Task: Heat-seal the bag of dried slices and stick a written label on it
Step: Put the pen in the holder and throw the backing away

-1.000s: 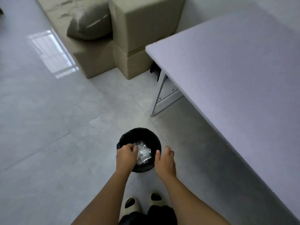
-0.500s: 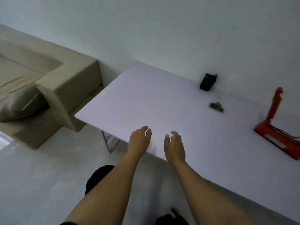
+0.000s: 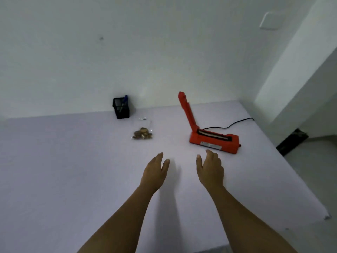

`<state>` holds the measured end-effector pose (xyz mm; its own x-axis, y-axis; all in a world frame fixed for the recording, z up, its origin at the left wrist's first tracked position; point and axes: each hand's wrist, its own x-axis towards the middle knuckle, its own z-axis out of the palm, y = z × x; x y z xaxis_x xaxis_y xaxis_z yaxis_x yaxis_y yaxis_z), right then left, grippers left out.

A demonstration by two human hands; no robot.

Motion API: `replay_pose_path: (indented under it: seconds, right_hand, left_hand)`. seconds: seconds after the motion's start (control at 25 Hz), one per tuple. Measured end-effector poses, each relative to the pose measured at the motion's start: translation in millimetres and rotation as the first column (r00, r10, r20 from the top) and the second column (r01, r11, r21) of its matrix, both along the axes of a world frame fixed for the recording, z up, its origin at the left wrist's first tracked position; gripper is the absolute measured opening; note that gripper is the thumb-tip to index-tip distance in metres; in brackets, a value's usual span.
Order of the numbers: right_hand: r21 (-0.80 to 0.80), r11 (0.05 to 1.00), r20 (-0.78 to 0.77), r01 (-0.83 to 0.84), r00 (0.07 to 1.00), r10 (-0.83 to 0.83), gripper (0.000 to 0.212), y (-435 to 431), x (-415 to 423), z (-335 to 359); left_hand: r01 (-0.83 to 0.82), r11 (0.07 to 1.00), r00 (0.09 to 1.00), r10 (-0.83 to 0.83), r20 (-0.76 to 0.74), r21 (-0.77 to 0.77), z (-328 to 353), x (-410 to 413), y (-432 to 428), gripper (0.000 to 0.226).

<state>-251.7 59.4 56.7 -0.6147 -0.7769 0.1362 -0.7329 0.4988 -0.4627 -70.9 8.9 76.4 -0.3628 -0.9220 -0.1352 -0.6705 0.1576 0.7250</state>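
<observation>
A clear bag of brown dried slices (image 3: 142, 133) lies flat on the white table (image 3: 54, 170), with a small white label (image 3: 142, 118) on its far end. To its right stands a red heat sealer (image 3: 213, 139), its arm raised upright. My left hand (image 3: 155, 172) and my right hand (image 3: 210, 169) hover over the table, nearer to me than the bag and the sealer, both empty with fingers loosely extended. The right hand is just in front of the sealer's base.
A black pen holder (image 3: 120, 108) with a blue pen stands by the wall behind the bag. The sealer's black cord (image 3: 231, 125) runs toward the table's far right corner. The table's right edge drops to the floor.
My view swung up from the black bin on the floor to the tabletop. Both hands left the bin and now hover empty over the table; the left hand has opened.
</observation>
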Motion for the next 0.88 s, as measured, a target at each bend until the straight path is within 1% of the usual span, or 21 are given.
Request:
replay_pose_path:
  seconds: [0.16,0.24,0.28,0.36,0.44,0.52,0.6,0.68,0.8,0.88]
  right_hand:
    - [0.067,0.994,-0.022,0.085,0.996,-0.084,0.044,-23,-101,-12]
    - [0.13,0.982,0.014,0.134,0.99,-0.137,0.05,-33,-138,-18]
    - [0.18,0.97,0.066,0.163,0.982,-0.177,0.055,-37,-151,-23]
    - [0.241,0.943,0.24,0.229,0.928,-0.286,0.059,-44,-170,-35]
    - [0.245,0.927,0.399,0.284,0.842,-0.364,0.052,-52,-175,-46]
    - [0.195,0.92,0.461,0.34,0.796,-0.392,0.042,-61,-177,-58]
    - [0.143,0.915,0.455,0.377,0.796,-0.399,0.038,-69,-179,-62]
    - [0.11,0.926,0.443,0.361,0.816,-0.371,0.036,-81,-190,-64]
    - [0.083,0.962,0.454,0.259,0.85,-0.268,0.033,-103,-208,-67]
    - [0.045,0.975,0.465,0.218,0.859,-0.213,0.03,-124,-217,-69]
  left_hand:
    - [0.05,0.998,0.999,-0.051,0.01,0.047,-6,-91,-46,0.054]
    - [0.042,0.997,0.999,-0.042,0.009,0.063,-10,-123,-70,0.054]
    - [0.028,0.996,1.0,-0.029,0.011,0.085,-12,-134,-81,0.055]
    - [-0.004,0.987,1.0,0.001,0.019,0.164,-16,-151,-103,0.061]
    - [0.005,0.967,1.0,-0.007,0.003,0.254,-18,-162,-120,0.073]
    - [0.067,0.961,0.996,-0.049,-0.072,0.267,-19,-171,-131,0.077]
    - [0.084,0.969,0.989,-0.053,-0.135,0.234,-22,-175,-136,0.068]
    - [0.093,0.975,0.988,-0.064,-0.141,0.203,-29,-174,-142,0.061]
    - [0.173,0.972,0.982,-0.158,-0.103,0.158,-39,-175,-155,0.065]
    - [0.229,0.97,0.973,-0.224,-0.06,0.081,-48,-182,-168,0.07]
